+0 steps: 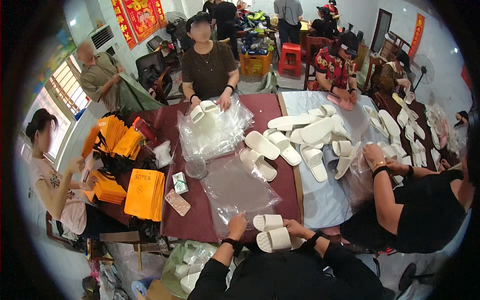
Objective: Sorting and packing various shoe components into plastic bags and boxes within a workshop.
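Note:
My right hand (298, 229) grips a pair of white slippers (274, 241) by one side, at the near edge of the table. Just left of them, my left hand (237, 226) is closed in a pinch at the near edge of a clear plastic bag (240, 187). The bag lies flat on the dark red tablecloth (192, 220). Beyond it is a stack of clear plastic bags (210, 130), where a co-worker's hands hold another pair of white slippers (203, 111). Loose white slippers (262, 145) lie to the right of my bag.
Orange paper bags (145, 195), a phone (178, 202), a small box (180, 183) and a round clear container (196, 168) sit on the left. More white slippers (320, 130) cover the pale blue cloth (320, 200) at right. Co-workers sit or stand around the table.

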### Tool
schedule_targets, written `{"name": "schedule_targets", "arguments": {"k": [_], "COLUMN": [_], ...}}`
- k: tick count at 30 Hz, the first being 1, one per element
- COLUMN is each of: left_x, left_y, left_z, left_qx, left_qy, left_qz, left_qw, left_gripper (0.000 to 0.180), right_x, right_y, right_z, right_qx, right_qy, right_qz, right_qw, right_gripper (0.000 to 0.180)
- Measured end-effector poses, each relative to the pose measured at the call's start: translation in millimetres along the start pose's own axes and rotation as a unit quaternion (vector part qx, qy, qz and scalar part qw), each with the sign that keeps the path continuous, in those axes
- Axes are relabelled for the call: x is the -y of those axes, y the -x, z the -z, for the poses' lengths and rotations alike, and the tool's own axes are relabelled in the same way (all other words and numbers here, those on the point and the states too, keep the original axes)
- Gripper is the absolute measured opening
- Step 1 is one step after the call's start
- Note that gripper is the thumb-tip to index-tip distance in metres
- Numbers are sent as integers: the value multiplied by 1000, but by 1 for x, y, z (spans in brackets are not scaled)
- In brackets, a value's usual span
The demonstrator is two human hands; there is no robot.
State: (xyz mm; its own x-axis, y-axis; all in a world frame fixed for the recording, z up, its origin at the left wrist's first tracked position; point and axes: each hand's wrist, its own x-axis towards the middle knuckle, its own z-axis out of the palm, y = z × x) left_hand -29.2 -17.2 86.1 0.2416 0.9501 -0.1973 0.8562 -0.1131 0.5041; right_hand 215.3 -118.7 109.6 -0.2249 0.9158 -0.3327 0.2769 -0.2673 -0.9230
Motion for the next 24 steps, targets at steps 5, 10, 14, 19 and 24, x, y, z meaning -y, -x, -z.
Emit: {"name": "schedule_targets", "arguments": {"k": [5, 10, 14, 19, 24], "left_x": [-27, -14, -13, -20, -51], "left_y": [8, 19, 26, 22, 32], "left_z": [25, 16, 9, 11, 16], "left_qx": [56, 86, 46, 10, -36], "left_qy": [23, 23, 124, 59, -112], "left_qz": [-18, -164, -179, -218, -239], "left_qw": [998, 983, 975, 974, 964], "left_gripper": [35, 43, 42, 43, 46], "right_x": [2, -16, -17, 14, 34], "right_y": [-15, -34, -38, -36, -37], "right_z": [-3, -15, -14, -33, -40], "right_qx": [5, -162, -206, -222, -217], "right_qy": [52, -14, 140, 249, 313], "right_qz": [21, 10, 55, 87, 118], "right_qw": [998, 987, 967, 939, 917], "right_gripper": [27, 23, 27, 19, 14]}}
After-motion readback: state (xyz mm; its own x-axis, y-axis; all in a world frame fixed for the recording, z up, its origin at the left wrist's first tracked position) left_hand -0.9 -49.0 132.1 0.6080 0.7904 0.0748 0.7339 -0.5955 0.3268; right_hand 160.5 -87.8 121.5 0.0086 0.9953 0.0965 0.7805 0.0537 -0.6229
